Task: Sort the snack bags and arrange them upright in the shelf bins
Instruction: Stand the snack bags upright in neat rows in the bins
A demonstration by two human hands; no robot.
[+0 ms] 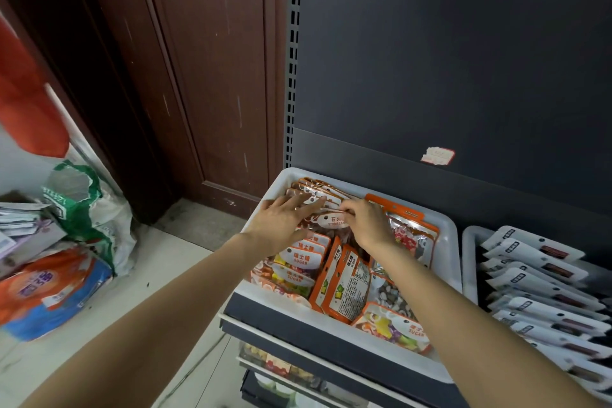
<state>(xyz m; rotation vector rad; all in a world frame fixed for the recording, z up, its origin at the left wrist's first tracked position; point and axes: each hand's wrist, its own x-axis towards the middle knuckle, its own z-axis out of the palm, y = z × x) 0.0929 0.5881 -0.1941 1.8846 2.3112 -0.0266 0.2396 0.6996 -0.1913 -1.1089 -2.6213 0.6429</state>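
Both arms reach into the white plastic bin (450, 242) on the dark shelf (331, 325), left end of the row. Left hand (281, 222) lies flat w/ fingers straight and spread, pressing on the tops of the brown-and-white "stone candy" snack bags (318, 192) packed upright at the bin's far left corner. Right hand (367, 225) sits just beside it, fingers curled, pinching the top edge of one stone candy bag (332, 220) at the front of that stack. Near side of the bin, left: a row of orange-and-white "sugar" bags (303, 262), standing but leaning. Middle: an orange bag (344, 281) turned back-out, label showing. Right side has more orange-topped clear bags (410, 232), tilted. Another sugar bag (397, 328) lies flat at the near right corner. Next bin to the right (468, 262) holds white-and-black packets (536, 272), overlapped in rows. On the floor far left: an orange-and-blue pack (53, 291) & a green-and-white sack (86, 209).
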